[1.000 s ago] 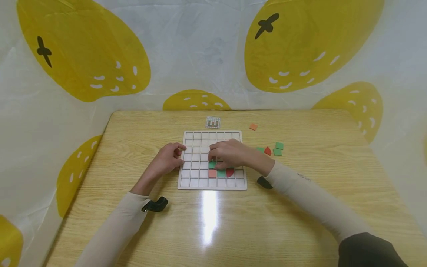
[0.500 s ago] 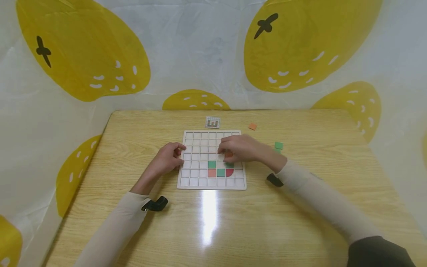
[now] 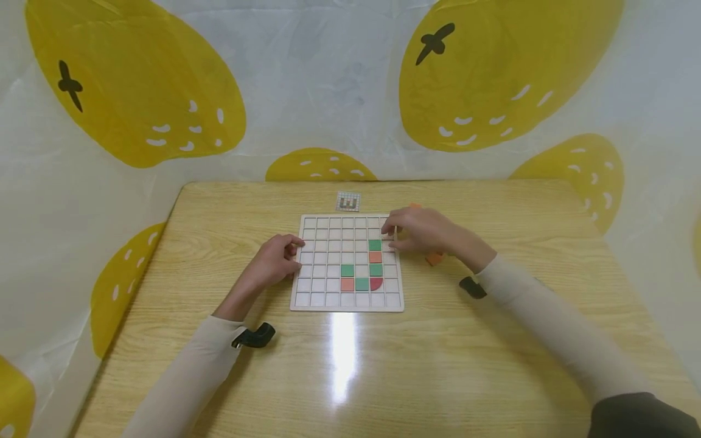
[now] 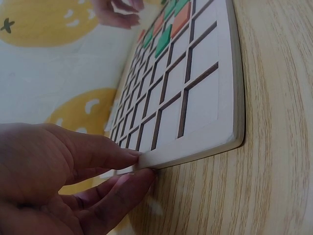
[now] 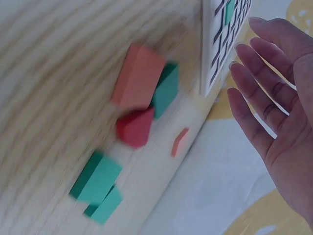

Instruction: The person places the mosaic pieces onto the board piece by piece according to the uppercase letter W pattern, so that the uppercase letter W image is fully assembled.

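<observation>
A white grid board (image 3: 319,298) lies on the table, with several green, orange and red tiles set in its squares. Topmost in the right-hand column of tiles is a green tile (image 3: 375,245); a red quarter-round tile (image 3: 376,284) ends that column. At the board's left edge my left hand (image 3: 271,261) holds the rim; the left wrist view shows fingertips (image 4: 128,155) against it. My right hand (image 3: 418,230) is above the board's right edge, fingers apart with nothing between them, as the right wrist view also shows.
Beside the board's right lie loose pieces: an orange tile (image 5: 139,76), a green tile (image 5: 166,90), a red piece (image 5: 136,128) and two more green tiles (image 5: 98,176). Another orange tile (image 5: 180,142) lies farther off. A small pattern card (image 3: 348,201) sits behind the board.
My right hand has moved right across the board to its right edge, uncovering the green and orange tiles in the right-hand column. My left hand stays at the rim.
</observation>
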Available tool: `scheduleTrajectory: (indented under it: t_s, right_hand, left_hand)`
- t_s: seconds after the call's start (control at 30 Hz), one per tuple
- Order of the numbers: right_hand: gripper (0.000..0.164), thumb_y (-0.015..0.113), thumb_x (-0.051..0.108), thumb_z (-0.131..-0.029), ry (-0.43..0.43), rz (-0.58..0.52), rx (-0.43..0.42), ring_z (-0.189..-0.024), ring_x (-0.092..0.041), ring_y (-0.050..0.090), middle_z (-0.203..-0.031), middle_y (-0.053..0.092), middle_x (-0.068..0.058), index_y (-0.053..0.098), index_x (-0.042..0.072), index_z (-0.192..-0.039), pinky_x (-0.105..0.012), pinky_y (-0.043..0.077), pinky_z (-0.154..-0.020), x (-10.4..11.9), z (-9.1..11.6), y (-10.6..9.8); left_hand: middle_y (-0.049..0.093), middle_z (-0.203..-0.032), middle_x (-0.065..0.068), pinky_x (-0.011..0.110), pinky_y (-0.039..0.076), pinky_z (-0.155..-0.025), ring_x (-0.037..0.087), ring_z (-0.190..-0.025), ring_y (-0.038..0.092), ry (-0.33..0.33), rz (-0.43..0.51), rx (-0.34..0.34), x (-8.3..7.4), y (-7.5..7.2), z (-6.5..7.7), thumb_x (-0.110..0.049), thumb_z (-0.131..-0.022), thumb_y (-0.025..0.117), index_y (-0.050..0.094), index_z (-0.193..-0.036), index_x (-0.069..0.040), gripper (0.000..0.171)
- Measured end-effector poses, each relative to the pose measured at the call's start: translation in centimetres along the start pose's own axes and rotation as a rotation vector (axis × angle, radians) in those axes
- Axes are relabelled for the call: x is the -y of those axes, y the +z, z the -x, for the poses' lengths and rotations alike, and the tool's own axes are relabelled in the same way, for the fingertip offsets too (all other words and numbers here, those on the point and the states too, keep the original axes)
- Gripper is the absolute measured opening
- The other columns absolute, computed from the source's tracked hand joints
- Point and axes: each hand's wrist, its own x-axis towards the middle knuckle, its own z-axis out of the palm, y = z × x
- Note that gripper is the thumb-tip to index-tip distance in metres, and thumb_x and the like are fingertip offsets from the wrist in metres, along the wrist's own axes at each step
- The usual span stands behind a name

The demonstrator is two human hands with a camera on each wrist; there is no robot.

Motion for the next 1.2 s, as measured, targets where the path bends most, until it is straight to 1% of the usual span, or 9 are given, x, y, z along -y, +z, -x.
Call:
scheduleTrajectory:
  t_s: [0.17, 0.27, 0.47, 0.57, 0.73, 0.97, 1.1, 1.2]
  right_hand:
    - [0.024, 0.076, 0.022, -0.089, 0.039, 0.007, -0.035, -0.097, -0.020, 0.067, -0.107, 0.071, 0.000, 0.075, 0.012, -0.111, -0.040, 0.057, -0.081, -1.5, 0.6, -0.5]
    - [0.026, 0.077, 0.023, -0.088, 0.065, 0.007, -0.050, -0.099, -0.021, 0.067, -0.108, 0.071, 0.000, 0.074, 0.013, -0.111, -0.041, 0.056, -0.083, -2.4, 0.9, -0.6]
    - [0.028, 0.076, 0.027, -0.088, 0.141, 0.042, -0.048, -0.102, -0.019, 0.064, -0.111, 0.069, 0.001, 0.073, 0.015, -0.114, -0.043, 0.055, -0.084, -4.1, 1.1, -0.6]
    - [0.029, 0.076, 0.027, -0.088, 0.170, 0.035, -0.050, -0.101, -0.022, 0.064, -0.111, 0.069, -0.001, 0.074, 0.014, -0.113, -0.044, 0.055, -0.084, -4.6, 1.0, -0.8]
    - [0.030, 0.076, 0.024, -0.087, 0.179, 0.059, -0.069, -0.100, -0.023, 0.066, -0.111, 0.069, -0.003, 0.075, 0.012, -0.115, -0.045, 0.056, -0.083, -5.7, 0.8, -0.8]
    - [0.023, 0.074, 0.020, -0.088, 0.206, 0.100, -0.096, -0.095, -0.022, 0.064, -0.106, 0.068, -0.003, 0.075, 0.013, -0.110, -0.044, 0.055, -0.078, -6.6, 0.6, -0.9]
    - [0.025, 0.075, 0.021, -0.088, 0.225, 0.127, -0.098, -0.092, -0.023, 0.062, -0.102, 0.066, -0.004, 0.075, 0.013, -0.111, -0.044, 0.054, -0.073, -6.7, 0.5, -1.2]
    - [0.028, 0.076, 0.020, -0.087, 0.223, 0.132, -0.098, -0.089, -0.023, 0.062, -0.102, 0.066, -0.005, 0.075, 0.012, -0.113, -0.044, 0.054, -0.071, -7.0, 0.3, -1.2]
  left_hand:
    - [0.052, -0.108, 0.018, 0.030, 0.053, -0.062, 0.027, -0.089, 0.054, 0.005, 0.004, 0.000, 0.0, 0.0, 0.0, 0.007, -0.085, 0.070, 0.061, -0.130, 0.001, 0.047]
    - [0.052, -0.108, 0.018, 0.030, 0.053, -0.062, 0.027, -0.089, 0.054, 0.001, 0.006, -0.002, 0.0, 0.0, 0.0, 0.007, -0.085, 0.070, 0.061, -0.130, 0.001, 0.047]
    - [0.051, -0.107, 0.018, 0.030, 0.053, -0.061, 0.027, -0.088, 0.054, 0.007, 0.009, 0.000, 0.0, 0.0, 0.1, 0.008, -0.084, 0.069, 0.061, -0.130, 0.002, 0.048]
    - [0.051, -0.108, 0.018, 0.030, 0.053, -0.061, 0.027, -0.089, 0.054, 0.004, 0.013, -0.001, 0.1, 0.0, 0.1, 0.009, -0.083, 0.069, 0.061, -0.130, 0.001, 0.048]
    - [0.051, -0.109, 0.018, 0.030, 0.054, -0.061, 0.027, -0.088, 0.054, 0.003, 0.019, 0.000, 0.1, 0.1, 0.1, 0.009, -0.084, 0.069, 0.061, -0.130, 0.001, 0.048]
    - [0.051, -0.108, 0.018, 0.030, 0.054, -0.060, 0.027, -0.088, 0.054, 0.003, 0.024, 0.001, 0.2, 0.1, 0.1, 0.008, -0.084, 0.069, 0.061, -0.130, 0.000, 0.048]
    - [0.051, -0.108, 0.018, 0.030, 0.055, -0.060, 0.027, -0.088, 0.054, 0.003, 0.029, 0.002, 0.2, 0.1, 0.1, 0.008, -0.084, 0.069, 0.061, -0.130, 0.001, 0.048]
    - [0.051, -0.108, 0.018, 0.030, 0.055, -0.060, 0.027, -0.087, 0.054, 0.006, 0.028, 0.001, 0.2, 0.2, 0.1, 0.009, -0.084, 0.069, 0.061, -0.130, 0.001, 0.047]
